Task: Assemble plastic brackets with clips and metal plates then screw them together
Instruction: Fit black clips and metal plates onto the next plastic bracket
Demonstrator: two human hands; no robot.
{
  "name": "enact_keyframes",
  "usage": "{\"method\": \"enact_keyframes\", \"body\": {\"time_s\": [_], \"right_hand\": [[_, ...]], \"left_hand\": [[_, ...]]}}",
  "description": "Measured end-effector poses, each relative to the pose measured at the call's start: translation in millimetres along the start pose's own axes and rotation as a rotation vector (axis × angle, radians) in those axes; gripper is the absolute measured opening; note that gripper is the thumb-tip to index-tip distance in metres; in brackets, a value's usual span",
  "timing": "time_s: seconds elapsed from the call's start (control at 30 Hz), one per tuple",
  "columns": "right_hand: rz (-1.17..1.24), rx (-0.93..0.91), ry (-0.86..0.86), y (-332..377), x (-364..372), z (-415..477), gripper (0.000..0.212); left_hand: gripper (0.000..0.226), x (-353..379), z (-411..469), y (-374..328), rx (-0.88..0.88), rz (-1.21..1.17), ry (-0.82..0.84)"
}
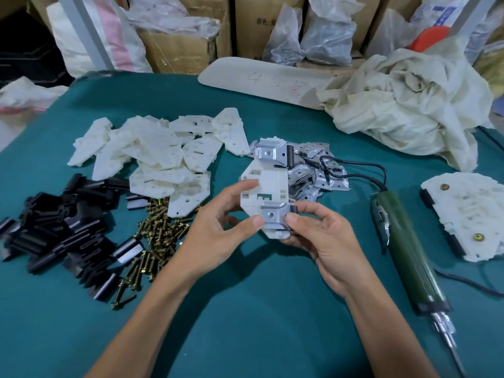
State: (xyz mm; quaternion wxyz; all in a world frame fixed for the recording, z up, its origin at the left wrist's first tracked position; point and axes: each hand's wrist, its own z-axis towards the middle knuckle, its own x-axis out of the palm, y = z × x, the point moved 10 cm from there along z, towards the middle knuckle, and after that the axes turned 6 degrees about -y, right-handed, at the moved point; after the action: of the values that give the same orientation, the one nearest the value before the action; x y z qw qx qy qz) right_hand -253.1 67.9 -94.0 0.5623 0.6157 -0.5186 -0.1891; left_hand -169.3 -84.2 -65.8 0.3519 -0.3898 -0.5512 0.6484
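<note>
Both hands hold white bracket (268,184) above table. Left hand (218,227) grips its left edge, right hand (319,241) pinches near metal plate (274,215), thumb on top. 2nd plate (270,152) sits at far end. Green cloth table (245,309). Screwdriver (403,249) to right, screws (155,236) & black clips (62,222) to left. Spare brackets (152,156), loose plates (319,173) beyond. Boxes (177,47) at back.

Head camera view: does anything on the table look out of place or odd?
Only the screwdriver and its black cord: the cord loops across the pile of metal plates, where it might snag. The held bracket looks in order.
</note>
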Motion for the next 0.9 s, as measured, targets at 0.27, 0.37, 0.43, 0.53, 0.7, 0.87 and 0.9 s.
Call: {"method": "enact_keyframes", "body": {"time_s": [0.27, 0.37, 0.43, 0.53, 0.7, 0.87, 0.9], "right_hand": [[-0.029, 0.009, 0.008, -0.2, -0.7, -0.3, 0.03], [-0.039, 0.012, -0.006, -1.4, -2.5, -0.5, 0.037], [-0.035, 0.005, -0.002, -0.7, -1.9, -0.5, 0.033], [-0.018, 0.002, 0.019, 0.1, 0.1, -0.3, 0.03], [-0.028, 0.023, -0.006, -5.1, -5.1, 1.3, 0.051], [-0.043, 0.037, 0.02, -6.8, -3.3, 1.4, 0.05], [-0.04, 0.033, 0.027, -6.1, -2.5, 1.6, 0.048]], "left_hand": [[0.062, 2.7, -0.2, 2.4, -0.001, -0.02, 0.0], [0.063, 4.3, -0.5, 3.0, 0.009, -0.028, 0.032], [0.057, 4.8, -0.4, 4.2, 0.007, -0.032, 0.039], [0.042, 7.4, -0.3, 4.6, 0.021, 0.019, 0.061], [0.037, 3.7, 0.2, 3.1, 0.046, 0.044, 0.04], [0.037, 2.0, 1.6, 3.2, 0.049, 0.066, 0.053], [0.036, 2.0, 1.5, 3.4, 0.046, 0.066, 0.052]]}}
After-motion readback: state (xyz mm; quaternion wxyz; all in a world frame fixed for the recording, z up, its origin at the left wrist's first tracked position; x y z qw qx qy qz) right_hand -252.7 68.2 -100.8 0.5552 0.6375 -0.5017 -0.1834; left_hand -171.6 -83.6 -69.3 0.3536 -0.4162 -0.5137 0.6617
